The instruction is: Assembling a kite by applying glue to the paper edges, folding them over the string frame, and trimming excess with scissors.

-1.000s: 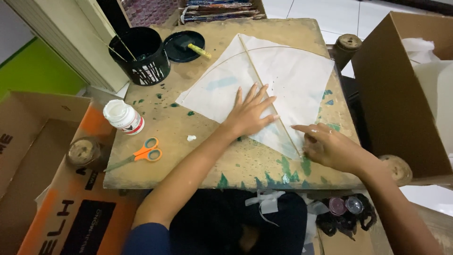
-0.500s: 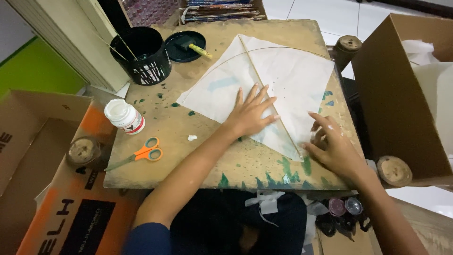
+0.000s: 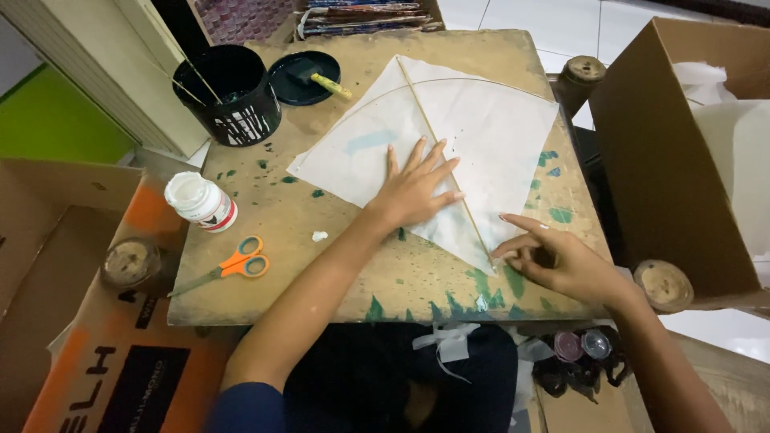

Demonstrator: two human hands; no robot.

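Paint-stained wooden board (image 3: 321,265) carried a white paper kite (image 3: 481,136). Left hand (image 3: 413,188) lay flat, fingers spread, on the kite mid-board. Right hand (image 3: 553,261) pinched its tip near the front-right corner.

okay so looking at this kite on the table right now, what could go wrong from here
1. The kite paper looks thin; the left hand lies flat on it and the right hand pinches at its bottom tip, so a tug could tear it at the stick.
2. Green paint spots on the table touch the paper's edge; if wet, they may stain it.
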